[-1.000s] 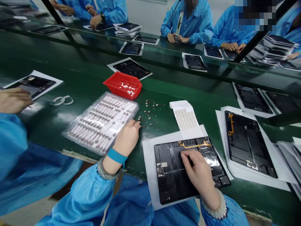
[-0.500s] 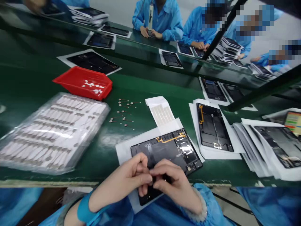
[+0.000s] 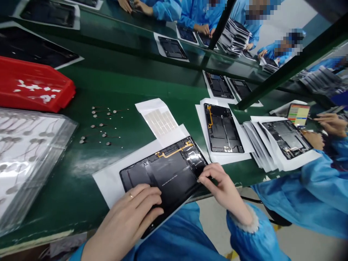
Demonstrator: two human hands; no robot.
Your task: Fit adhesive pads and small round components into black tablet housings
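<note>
A black tablet back housing point(image 3: 174, 175) with an orange flex cable point(image 3: 175, 151) lies at a slant on white paper point(image 3: 110, 179), over the bench's front edge. My left hand point(image 3: 133, 214) rests on its lower left part with the fingers stretched out. At the housing's right edge, the thumb and fingertips of my right hand point(image 3: 221, 185) are pinched together; whatever is between them is hidden. Several small round parts with thin wires, one being a coin-shaped part point(image 3: 115, 111), are scattered left of the housing. A sheet of pale stickers point(image 3: 162, 122) touches the paper's far edge.
At left are a red bin point(image 3: 29, 83) with white scraps and a clear tray point(image 3: 61, 141) of wired parts. To the right stand another housing point(image 3: 224, 128) and a paper-layered stack point(image 3: 261, 148). A slanted green post point(image 3: 293, 69) crosses the right. Co-workers sit opposite and at right.
My hands, close together over the housing before, are now apart: the left is spread on its lower left, the right at its right edge. The camera view has swung right.
</note>
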